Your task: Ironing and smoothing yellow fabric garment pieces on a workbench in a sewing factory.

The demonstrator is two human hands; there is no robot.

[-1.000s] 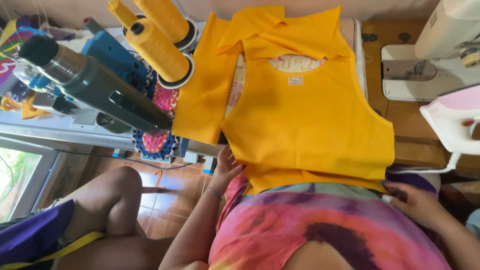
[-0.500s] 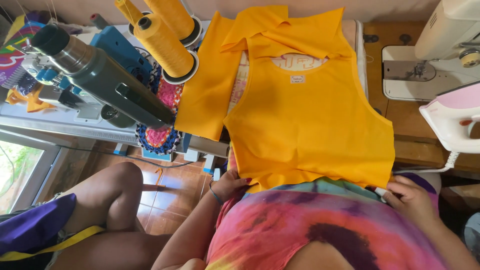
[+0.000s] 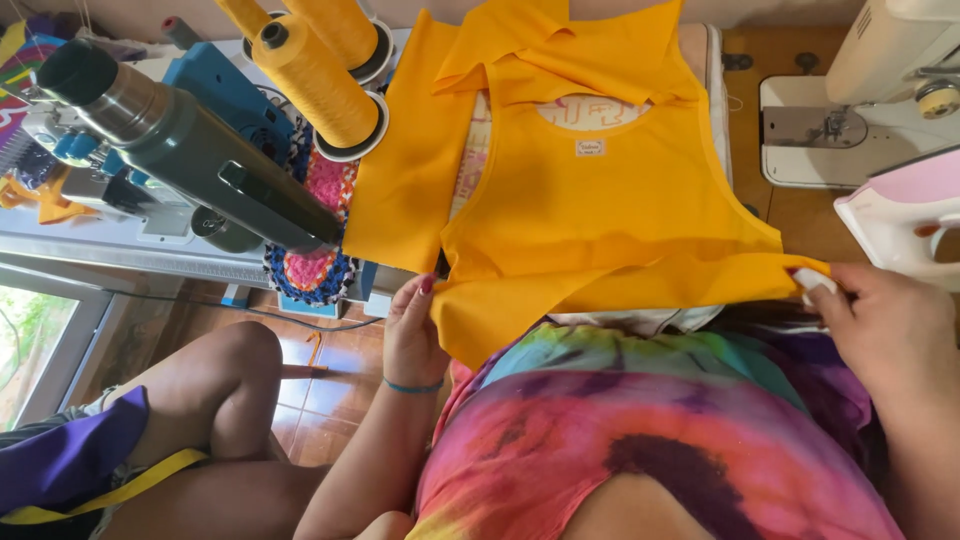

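A sleeveless yellow garment lies flat on the table in front of me, with a small white label below its neck opening. My left hand grips its lower left hem corner at the table's front edge. My right hand pinches the lower right hem corner and pulls that strip of cloth out to the right, so the hem is lifted and folded up over the body. Loose yellow fabric pieces lie beside and above the garment.
Two cones of yellow thread stand at the back left beside a dark green flask lying across a blue machine. A crocheted mat sits underneath. A white sewing machine and a pink iron are at right. Another person's knee is lower left.
Both hands took hold of the hem corners and raised them; the right hand drew its corner out to the right, folding the lower edge upward.
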